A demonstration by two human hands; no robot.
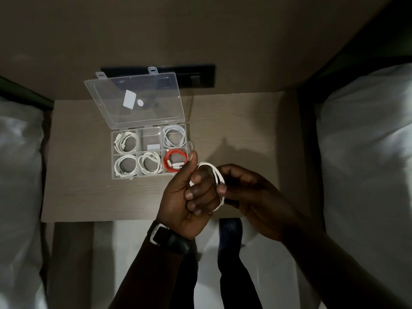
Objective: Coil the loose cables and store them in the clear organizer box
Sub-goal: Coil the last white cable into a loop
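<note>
A white cable (214, 172) is wound in loops around the fingers of my left hand (189, 197), which is closed on it above the table's front edge. My right hand (245, 188) pinches the same coil from the right side. The clear organizer box (190, 146) lies to the upper left of my hands with its lid (133, 99) open toward the wall. Coiled white cables fill several compartments, such as the top right one (174, 136). A coiled orange cable (176, 161) lies in the bottom right compartment. The top middle compartment (149, 136) holds only a small white item.
The wooden bedside table (78, 175) stands between two beds with white bedding, one at the left (20, 175) and one at the right (367, 152). A black panel (200, 76) is on the wall behind the box. My legs and a shoe (230, 230) show below the table.
</note>
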